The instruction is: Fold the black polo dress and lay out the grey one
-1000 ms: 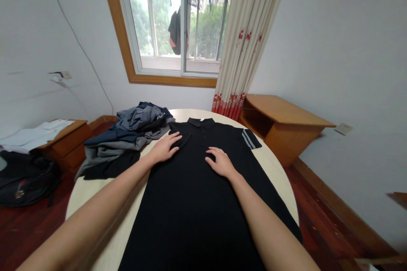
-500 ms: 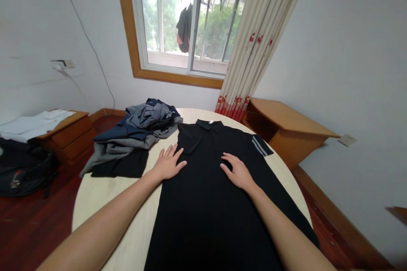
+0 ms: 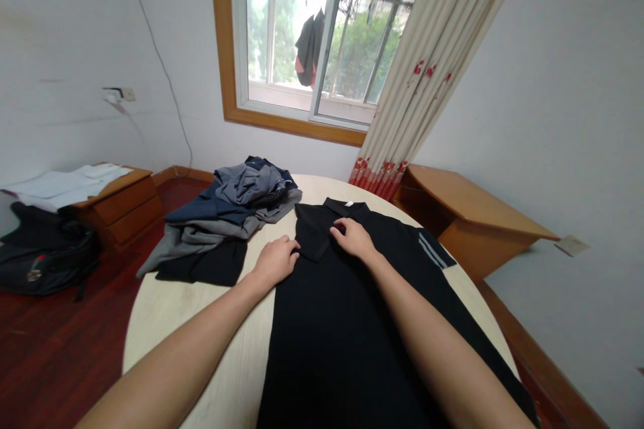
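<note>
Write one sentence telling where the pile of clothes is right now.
In the head view, the pile of clothes lies on the left part of the round table, just left of the spread black shirt.

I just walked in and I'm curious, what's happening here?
Someone is handling a black shirt spread on a table. The left hand is at its edge, beside a sleeve folded inward. The right hand is just below the collar. The striped sleeve lies outstretched. A clothes pile sits to the left.
</note>
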The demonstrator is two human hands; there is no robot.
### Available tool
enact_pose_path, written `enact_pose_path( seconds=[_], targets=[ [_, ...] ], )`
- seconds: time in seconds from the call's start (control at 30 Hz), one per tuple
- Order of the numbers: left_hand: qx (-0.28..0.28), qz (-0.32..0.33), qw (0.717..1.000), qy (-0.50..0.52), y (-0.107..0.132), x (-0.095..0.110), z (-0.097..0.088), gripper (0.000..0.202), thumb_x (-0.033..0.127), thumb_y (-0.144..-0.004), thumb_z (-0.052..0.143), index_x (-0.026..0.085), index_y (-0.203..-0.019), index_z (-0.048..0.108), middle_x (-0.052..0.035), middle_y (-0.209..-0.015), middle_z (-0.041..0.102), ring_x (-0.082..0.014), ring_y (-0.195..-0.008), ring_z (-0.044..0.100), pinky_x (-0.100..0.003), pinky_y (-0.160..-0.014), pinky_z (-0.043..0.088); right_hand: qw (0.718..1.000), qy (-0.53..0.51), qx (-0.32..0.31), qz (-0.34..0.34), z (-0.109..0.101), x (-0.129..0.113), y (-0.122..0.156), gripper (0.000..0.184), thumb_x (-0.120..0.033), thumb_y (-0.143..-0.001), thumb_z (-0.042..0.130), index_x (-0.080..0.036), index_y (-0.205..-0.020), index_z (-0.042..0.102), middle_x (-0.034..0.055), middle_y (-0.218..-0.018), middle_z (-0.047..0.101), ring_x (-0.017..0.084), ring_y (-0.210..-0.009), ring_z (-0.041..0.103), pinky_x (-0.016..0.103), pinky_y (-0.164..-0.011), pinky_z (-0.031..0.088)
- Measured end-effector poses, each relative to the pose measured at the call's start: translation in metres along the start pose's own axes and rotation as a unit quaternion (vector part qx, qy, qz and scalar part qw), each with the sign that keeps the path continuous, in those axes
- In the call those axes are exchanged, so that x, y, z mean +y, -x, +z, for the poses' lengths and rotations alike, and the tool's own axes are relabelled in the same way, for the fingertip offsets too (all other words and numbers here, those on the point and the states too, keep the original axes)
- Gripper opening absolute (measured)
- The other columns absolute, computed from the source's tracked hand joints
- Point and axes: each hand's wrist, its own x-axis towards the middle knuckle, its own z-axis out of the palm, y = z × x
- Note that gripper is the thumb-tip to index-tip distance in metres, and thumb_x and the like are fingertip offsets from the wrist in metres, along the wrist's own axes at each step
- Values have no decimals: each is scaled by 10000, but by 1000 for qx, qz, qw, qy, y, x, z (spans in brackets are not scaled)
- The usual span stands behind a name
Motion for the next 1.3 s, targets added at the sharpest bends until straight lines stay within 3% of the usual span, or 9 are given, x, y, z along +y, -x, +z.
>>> enact_pose_path(
  seconds=[0.13, 0.33, 0.57, 0.73, 0.97, 1.3],
  targets=[
    [-1, -10, 1000, -1, -2, -1, 2, 269, 236, -958, 483, 245, -1114, 701, -69, -1079, 670, -230, -983, 662, -320, -882, 493, 1000, -1, -19, 19, 28, -1, -41, 409, -413, -925, 556, -165, -1236, 649, 125, -1202, 674, 237, -1076, 633, 328, -915, 482],
    [-9, -19, 1000, 8, -6, -5, 3, 261, 217, -951, 483, 243, -1088, 703, -67, -1049, 663, -222, -982, 656, -302, -855, 495, 997, -32, -59, 48, 43, 7, -72, 190, -256, -835, 645, -201, -997, 728, 49, -976, 722, 186, -893, 656, 268, -787, 486],
    [-8, -19, 999, 32, -6, -10, 0, 249, 192, -936, 518, 234, -1075, 720, -64, -1053, 668, -217, -979, 662, -292, -854, 490, 985, -146, -87, 8, 55, -34, -130, 139, -296, -823, 710, -169, -871, 743, 34, -840, 733, 154, -759, 647, 222, -703, 473],
    [-12, -23, 999, 33, -6, -13, -2, 242, 201, -934, 532, 248, -1070, 726, -58, -1049, 677, -222, -988, 661, -295, -853, 490, 977, -195, -84, 15, 77, -55, -162, 200, -205, -752, 759, -142, -941, 739, 16, -772, 721, 124, -672, 626, 201, -637, 478],
    [-27, -37, 999, 9, -6, -14, -6, 274, 211, -952, 514, 255, -1124, 722, -62, -1075, 679, -219, -982, 665, -296, -833, 495, 969, -243, -47, 21, 91, -48, -174, 150, -118, -786, 657, -143, -896, 756, 22, -795, 743, 117, -690, 649, 212, -696, 521],
    [-44, -48, 997, -27, -3, -7, -13, 291, 223, -967, 523, 257, -1179, 721, -49, -1068, 676, -212, -982, 669, -281, -815, 494, 976, -215, 25, -5, 90, -40, -155, 157, -121, -826, 636, -180, -928, 740, 41, -942, 753, 150, -869, 678, 263, -867, 517]
  ],
)
